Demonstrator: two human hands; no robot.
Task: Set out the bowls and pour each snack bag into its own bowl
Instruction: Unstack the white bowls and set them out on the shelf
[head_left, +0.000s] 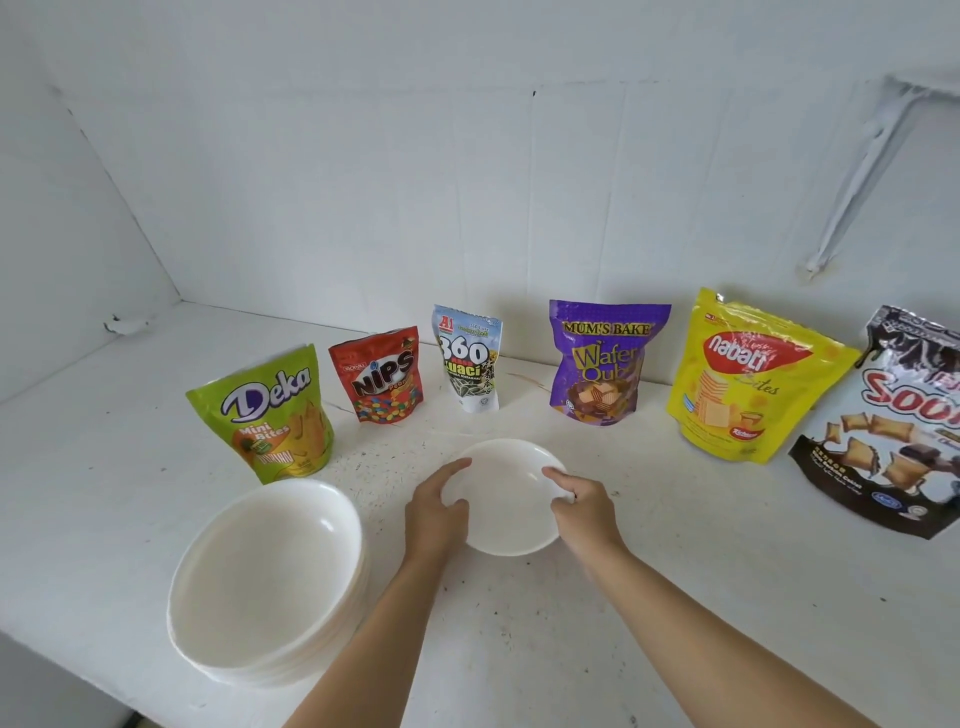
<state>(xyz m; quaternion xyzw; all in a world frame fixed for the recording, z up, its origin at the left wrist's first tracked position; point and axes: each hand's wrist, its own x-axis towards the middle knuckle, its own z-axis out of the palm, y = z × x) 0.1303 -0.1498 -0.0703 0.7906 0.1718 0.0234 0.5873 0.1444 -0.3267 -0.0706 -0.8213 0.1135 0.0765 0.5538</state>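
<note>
Both hands hold one white bowl (506, 493) at the middle of the white counter: my left hand (437, 512) grips its left rim, my right hand (584, 506) its right rim. A stack of several white bowls (267, 582) stands at the front left. Behind, several snack bags stand upright in a row: green Deka (278, 415), red Nips (382, 382), white 360 Kuaci (467, 361), purple Mum's Bake Wafer (602, 364), yellow Nabati (748, 379) and a black-and-white bag (893, 431) cut off at the right edge.
The white counter (597, 623) meets white walls at the back and left. Its front edge runs along the lower left, close to the bowl stack. A white bracket (857, 171) hangs on the wall at the upper right.
</note>
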